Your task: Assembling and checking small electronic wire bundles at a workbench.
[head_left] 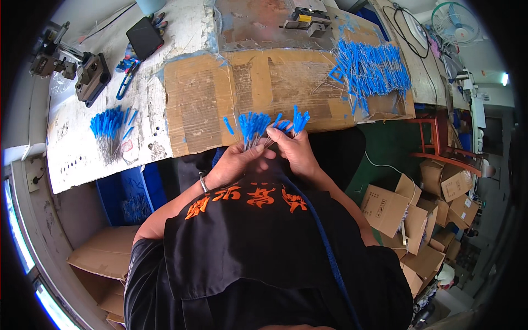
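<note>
Small blue-bristled wire brushes stand in a bunch (253,125) in my left hand (234,164), heads up and wire stems down. Its fingers are closed round the stems at the near edge of the bench. Right beside it, my right hand (296,151) pinches a smaller group of the same brushes (300,120). The two hands nearly meet, and some stems cross between them. One brush (229,126) leans out to the left of the bunch. Fingers hide the lower stems.
A big heap of blue brushes (374,69) lies at the right of the cardboard-covered bench (203,104). A smaller pile (107,125) rests at left, near a blue cutter (127,81), a black tablet-like object (144,38) and a metal fixture (92,80). Below sits a blue bin (157,187).
</note>
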### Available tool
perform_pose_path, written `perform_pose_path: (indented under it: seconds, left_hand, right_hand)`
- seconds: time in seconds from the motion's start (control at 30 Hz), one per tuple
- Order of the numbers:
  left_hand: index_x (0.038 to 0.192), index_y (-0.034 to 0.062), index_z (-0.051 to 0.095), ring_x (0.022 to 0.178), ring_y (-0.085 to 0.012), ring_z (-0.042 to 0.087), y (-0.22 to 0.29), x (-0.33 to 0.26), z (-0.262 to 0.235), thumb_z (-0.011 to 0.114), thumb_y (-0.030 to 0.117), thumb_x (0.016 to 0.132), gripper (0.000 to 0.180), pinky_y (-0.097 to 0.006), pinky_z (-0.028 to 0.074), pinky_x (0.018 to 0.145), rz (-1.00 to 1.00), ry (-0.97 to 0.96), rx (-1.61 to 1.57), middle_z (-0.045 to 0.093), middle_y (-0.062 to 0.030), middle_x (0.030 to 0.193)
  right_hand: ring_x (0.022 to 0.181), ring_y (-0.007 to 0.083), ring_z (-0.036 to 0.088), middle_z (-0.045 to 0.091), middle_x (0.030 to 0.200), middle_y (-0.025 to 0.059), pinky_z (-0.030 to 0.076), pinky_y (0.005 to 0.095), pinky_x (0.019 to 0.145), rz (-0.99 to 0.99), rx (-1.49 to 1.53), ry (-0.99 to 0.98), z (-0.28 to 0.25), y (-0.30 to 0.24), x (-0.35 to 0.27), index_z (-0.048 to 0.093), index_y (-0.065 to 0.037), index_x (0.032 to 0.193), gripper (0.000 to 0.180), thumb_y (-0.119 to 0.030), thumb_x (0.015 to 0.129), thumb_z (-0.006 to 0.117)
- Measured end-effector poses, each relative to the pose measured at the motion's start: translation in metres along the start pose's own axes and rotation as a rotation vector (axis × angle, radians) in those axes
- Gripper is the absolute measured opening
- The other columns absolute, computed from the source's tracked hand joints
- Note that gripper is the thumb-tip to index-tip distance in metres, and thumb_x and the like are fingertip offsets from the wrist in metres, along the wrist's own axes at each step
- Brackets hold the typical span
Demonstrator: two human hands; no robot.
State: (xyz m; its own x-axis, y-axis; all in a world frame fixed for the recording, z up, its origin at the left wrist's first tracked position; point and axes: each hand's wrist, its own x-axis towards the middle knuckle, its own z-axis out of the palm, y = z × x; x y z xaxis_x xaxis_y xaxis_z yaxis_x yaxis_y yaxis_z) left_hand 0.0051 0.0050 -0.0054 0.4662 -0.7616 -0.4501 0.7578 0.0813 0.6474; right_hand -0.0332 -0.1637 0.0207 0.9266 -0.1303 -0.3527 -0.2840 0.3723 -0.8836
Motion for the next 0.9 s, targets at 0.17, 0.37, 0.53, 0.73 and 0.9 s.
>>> perform_pose_path:
  seconds: [0.17,0.37,0.53,0.73,0.9]
  left_hand:
    - [0.115,0.003,0.055,0.078,-0.0156,0.062,-0.005,-0.001,0.0,0.053,0.014,0.092,0.025,-0.028,0.051,0.069,0.039,0.113,-0.131,0.064,-0.0088,0.098]
    - [0.112,0.0038,0.056,0.077,-0.0126,0.063,-0.005,-0.001,0.0,0.056,0.012,0.091,0.023,-0.024,0.052,0.067,0.061,0.113,-0.108,0.066,-0.007,0.097]
    - [0.112,0.0042,0.056,0.072,-0.0108,0.062,-0.004,0.0,0.001,0.057,0.013,0.09,0.024,-0.023,0.051,0.063,0.043,0.105,-0.101,0.066,-0.0062,0.094]
    - [0.114,0.005,0.056,0.067,-0.0088,0.059,-0.002,0.0,0.001,0.057,0.015,0.09,0.025,-0.022,0.049,0.061,0.06,0.068,-0.079,0.067,-0.0052,0.091]
    - [0.113,0.005,0.057,0.069,-0.008,0.058,-0.007,0.004,-0.003,0.057,0.018,0.091,0.026,-0.021,0.049,0.062,0.04,0.06,0.001,0.066,-0.0047,0.09]
  right_hand:
    - [0.059,0.0034,0.048,0.061,0.073,0.0017,0.038,0.0198,0.051,0.083,-0.037,-0.001,-0.001,-0.002,-0.003,0.061,-0.002,0.097,0.017,-0.016,0.089,0.058]
    - [0.053,0.0001,0.03,0.041,0.062,-0.0086,0.025,0.0179,0.047,0.093,-0.102,-0.044,-0.005,-0.002,-0.002,0.062,-0.005,0.105,0.022,-0.018,0.089,0.054]
    - [0.052,-0.0001,0.029,0.038,0.06,-0.0091,0.025,0.0178,0.047,0.106,-0.097,-0.047,-0.005,-0.004,-0.001,0.061,-0.005,0.107,0.024,-0.018,0.089,0.053]
    - [0.051,0.0,0.031,0.044,0.062,-0.0075,0.026,0.0169,0.047,0.122,-0.06,-0.082,-0.007,-0.002,-0.001,0.059,-0.003,0.111,0.028,-0.019,0.089,0.053]
    - [0.062,0.0054,0.053,0.06,0.072,-0.0002,0.043,0.0208,0.055,-0.048,-0.064,-0.175,0.007,-0.011,-0.002,0.06,-0.002,0.1,0.018,-0.015,0.089,0.056]
